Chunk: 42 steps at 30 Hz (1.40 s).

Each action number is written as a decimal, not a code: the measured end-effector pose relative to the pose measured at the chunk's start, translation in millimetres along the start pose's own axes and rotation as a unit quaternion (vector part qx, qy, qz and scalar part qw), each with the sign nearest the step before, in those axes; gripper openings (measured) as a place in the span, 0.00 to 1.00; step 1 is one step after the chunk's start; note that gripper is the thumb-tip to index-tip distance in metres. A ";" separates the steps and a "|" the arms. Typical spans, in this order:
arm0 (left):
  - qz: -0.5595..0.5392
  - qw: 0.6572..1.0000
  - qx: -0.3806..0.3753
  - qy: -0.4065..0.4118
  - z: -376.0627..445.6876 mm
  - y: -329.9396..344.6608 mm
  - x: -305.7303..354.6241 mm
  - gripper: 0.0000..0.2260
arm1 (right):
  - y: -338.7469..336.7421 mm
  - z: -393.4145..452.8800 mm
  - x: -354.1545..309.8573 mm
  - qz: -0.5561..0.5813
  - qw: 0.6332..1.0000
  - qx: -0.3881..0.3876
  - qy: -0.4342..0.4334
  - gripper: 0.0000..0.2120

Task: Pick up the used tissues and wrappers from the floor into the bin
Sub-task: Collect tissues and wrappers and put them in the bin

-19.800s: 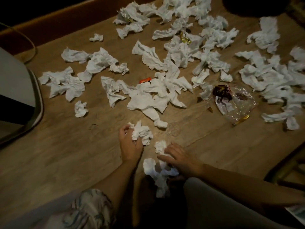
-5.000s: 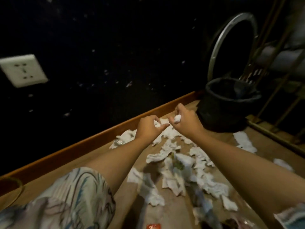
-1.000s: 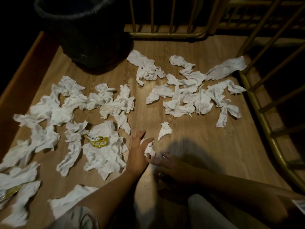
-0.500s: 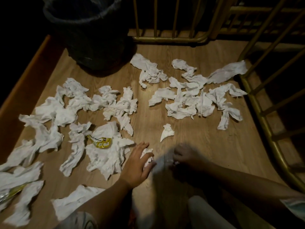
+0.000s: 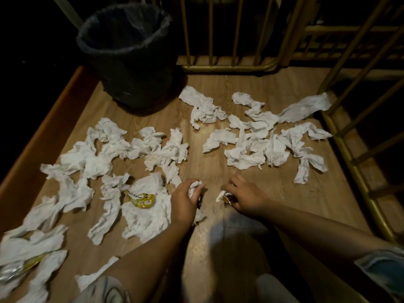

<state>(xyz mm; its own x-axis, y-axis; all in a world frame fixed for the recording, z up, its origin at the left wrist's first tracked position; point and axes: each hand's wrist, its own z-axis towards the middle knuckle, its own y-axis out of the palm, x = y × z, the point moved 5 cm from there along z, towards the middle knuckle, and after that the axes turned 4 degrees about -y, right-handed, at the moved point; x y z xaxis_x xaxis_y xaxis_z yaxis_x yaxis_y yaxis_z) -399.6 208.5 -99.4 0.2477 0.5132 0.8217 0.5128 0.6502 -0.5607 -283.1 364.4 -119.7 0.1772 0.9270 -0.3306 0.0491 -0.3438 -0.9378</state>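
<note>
Several crumpled white tissues lie over the wooden floor, one cluster at the left and another at the right. A yellow wrapper rests on a tissue at the lower left. My left hand grips a small tissue ball just above the floor. Close to its right, my right hand pinches a small dark wrapper with a scrap of tissue. The black lined bin stands at the far left corner.
Gold metal bars fence the floor at the back, and more bars run along the right. A wooden skirting board borders the left side. Another wrapper lies among tissues at the bottom left.
My left hand has closed round the small tissue ball and lifted it. The small tissue that lay in front of my right hand is gone from the floor; that hand now pinches a scrap and a dark wrapper.
</note>
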 end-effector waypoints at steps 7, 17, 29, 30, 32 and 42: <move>-0.052 0.995 0.062 -0.060 35.4 -16.9 34.0 0.14 | -38.8 28.0 1.0 0.078 0.995 0.051 0.045 0.12; -0.154 0.977 0.028 -0.142 144.1 -124.1 119.9 0.10 | -177.8 128.4 -49.4 0.234 0.965 0.087 0.079 0.06; -0.226 0.955 0.059 -0.183 219.0 -279.9 158.1 0.05 | -300.5 252.1 -130.7 0.395 0.883 0.176 0.181 0.25; -0.240 0.951 0.074 -0.181 224.7 -286.5 161.3 0.08 | -305.6 262.7 -131.8 0.436 0.857 0.188 0.202 0.31; -0.292 0.936 0.084 -0.177 239.5 -295.0 166.7 0.14 | -308.8 288.1 -127.3 0.526 0.787 0.198 0.255 0.39; -0.306 0.915 0.222 -0.139 317.6 -304.4 161.7 0.29 | -308.7 380.9 -112.6 0.706 0.618 0.188 0.290 0.19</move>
<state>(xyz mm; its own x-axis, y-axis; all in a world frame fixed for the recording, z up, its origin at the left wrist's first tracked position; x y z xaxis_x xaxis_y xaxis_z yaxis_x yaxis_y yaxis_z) -776.7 271.5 171.7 -0.2249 0.0587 0.9726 0.0849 0.9956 -0.0404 -692.7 423.3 166.5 0.1112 -0.5042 -0.8564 -0.7701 -0.5885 0.2464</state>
